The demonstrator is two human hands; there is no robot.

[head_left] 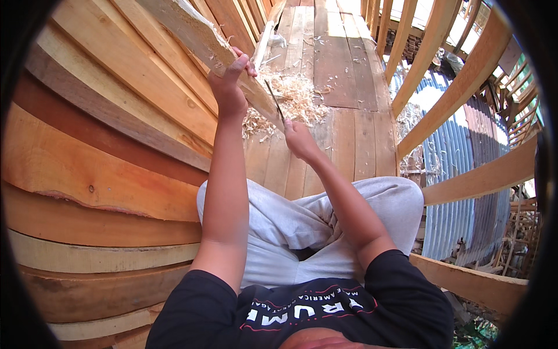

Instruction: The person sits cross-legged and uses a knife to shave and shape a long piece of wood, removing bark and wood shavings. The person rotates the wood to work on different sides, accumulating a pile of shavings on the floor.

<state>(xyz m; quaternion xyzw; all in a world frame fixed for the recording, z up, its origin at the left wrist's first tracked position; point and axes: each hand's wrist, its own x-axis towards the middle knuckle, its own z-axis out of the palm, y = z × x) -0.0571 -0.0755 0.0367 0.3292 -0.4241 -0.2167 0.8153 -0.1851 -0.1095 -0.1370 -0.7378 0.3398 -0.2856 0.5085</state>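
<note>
A long pale wooden plank (196, 36) slants from the upper left down toward the middle, its upper edge rough and whittled. My left hand (230, 85) is closed around it partway along, with fingers curled over the right side. In my right hand (300, 139), close to the plank's lower end, is a knife (276, 102) whose thin dark blade points up and to the left. The fist hides its handle. The blade lies beside the plank's right edge; whether it touches the wood I cannot tell. Curly wood shavings (299, 96) lie heaped beneath.
My crossed legs in grey trousers (372, 198) rest on the plank floor (354, 139). Stacked boards (99, 209) form a wall close on the left. A slatted wooden railing (447, 113) runs along the right, with corrugated metal sheets (450, 174) beyond and below it.
</note>
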